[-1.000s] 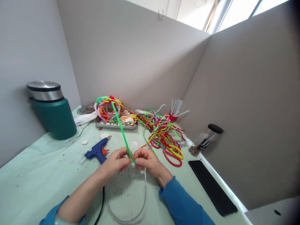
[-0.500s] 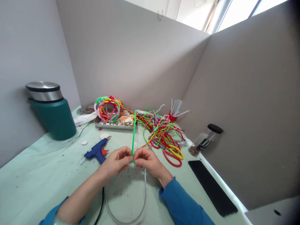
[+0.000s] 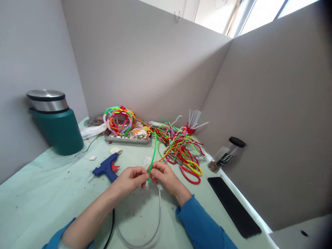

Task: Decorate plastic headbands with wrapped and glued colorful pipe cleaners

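Both hands meet low in the middle of the view. My left hand (image 3: 133,178) pinches the lower end of a bright green pipe cleaner (image 3: 155,148). My right hand (image 3: 166,176) closes on the same end from the other side, its fingertips close to the left ones. The green strip rises from between the fingers and leans a little right, slightly curved. Something small and whitish shows below the fingertips, too small to make out. A blue glue gun (image 3: 107,166) lies just left of my left hand. A grey cable (image 3: 158,221) loops beneath the hands.
Behind the hands stand a metal tray (image 3: 127,139) of shells with coloured rings and a tangled pile of pipe cleaners (image 3: 178,138). Red and yellow scissors (image 3: 190,177) lie right, near a black phone (image 3: 233,207) and a clear jar (image 3: 228,155). A green bottle (image 3: 58,128) stands left.
The green pipe cleaner has gone from straight and upright to bent, its tip lower and further right. My hands have shifted slightly, with the right fingers curled more around its lower end.
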Demonstrator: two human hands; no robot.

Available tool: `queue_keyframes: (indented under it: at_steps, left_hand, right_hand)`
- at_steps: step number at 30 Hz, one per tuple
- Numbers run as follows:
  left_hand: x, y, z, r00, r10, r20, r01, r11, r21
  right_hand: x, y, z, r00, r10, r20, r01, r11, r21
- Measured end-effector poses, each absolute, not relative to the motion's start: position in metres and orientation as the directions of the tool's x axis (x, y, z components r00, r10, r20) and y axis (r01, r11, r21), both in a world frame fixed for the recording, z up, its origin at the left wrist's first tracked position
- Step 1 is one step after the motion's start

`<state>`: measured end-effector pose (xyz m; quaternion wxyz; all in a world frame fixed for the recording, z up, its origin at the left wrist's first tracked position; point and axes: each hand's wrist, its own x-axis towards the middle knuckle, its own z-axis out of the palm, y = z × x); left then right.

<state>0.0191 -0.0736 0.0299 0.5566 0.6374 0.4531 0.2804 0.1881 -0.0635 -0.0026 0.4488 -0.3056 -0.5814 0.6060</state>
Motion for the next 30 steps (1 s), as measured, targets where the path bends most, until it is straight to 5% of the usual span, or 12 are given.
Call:
queue_keyframes:
  at_steps: [11, 21, 30]
  left_hand:
    - [0.020, -0.074, 0.026, 0.471, 0.882, -0.009, 0.275, -0.137, 0.952]
    - [0.025, -0.086, 0.029, 0.419, 0.834, 0.358, 0.556, -0.548, 0.625]
    - [0.024, -0.086, 0.026, 0.389, 0.823, 0.414, 0.551, -0.568, 0.612]
  right_hand:
    - [0.185, -0.060, -0.012, -0.265, 0.950, 0.166, -0.205, 0.113, -0.972]
    - [0.185, -0.061, -0.011, -0.256, 0.952, 0.165, -0.219, 0.109, -0.970]
    - [0.185, -0.062, -0.010, -0.249, 0.960, 0.132, -0.231, 0.074, -0.970]
